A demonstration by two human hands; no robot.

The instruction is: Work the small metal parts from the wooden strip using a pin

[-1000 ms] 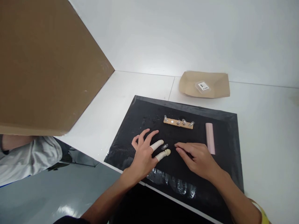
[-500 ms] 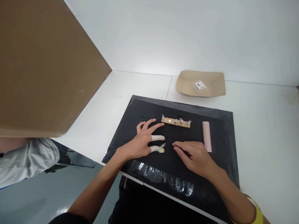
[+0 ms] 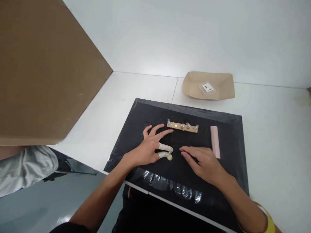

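Note:
My left hand [image 3: 147,151] is over the black mat, with white finger covers on its thumb and index finger. Those two fingertips pinch a small clear plastic piece [image 3: 169,152]; the other fingers spread outward. Facing it from the right, my right hand [image 3: 205,163] holds a tiny dark, shiny item [image 3: 180,149] between thumb and index finger. Its kind is too small to make out. Beyond both hands lies a tan strip [image 3: 179,126] bearing several small clear pieces, some with metal-looking parts, and a white dot.
The black mat [image 3: 155,113] rests on a white table [image 3: 272,136]. A pink bar [image 3: 215,142] lies right of the strip. Behind the mat is a brown paper tray [image 3: 222,92] holding a labelled clear case [image 3: 207,88]. A cardboard panel [image 3: 48,71] and another person's sleeve [image 3: 31,163] are at left.
My left index finger and thumb have closed together on the clear plastic piece, which lay against the thumb before. My right hand has hardly moved.

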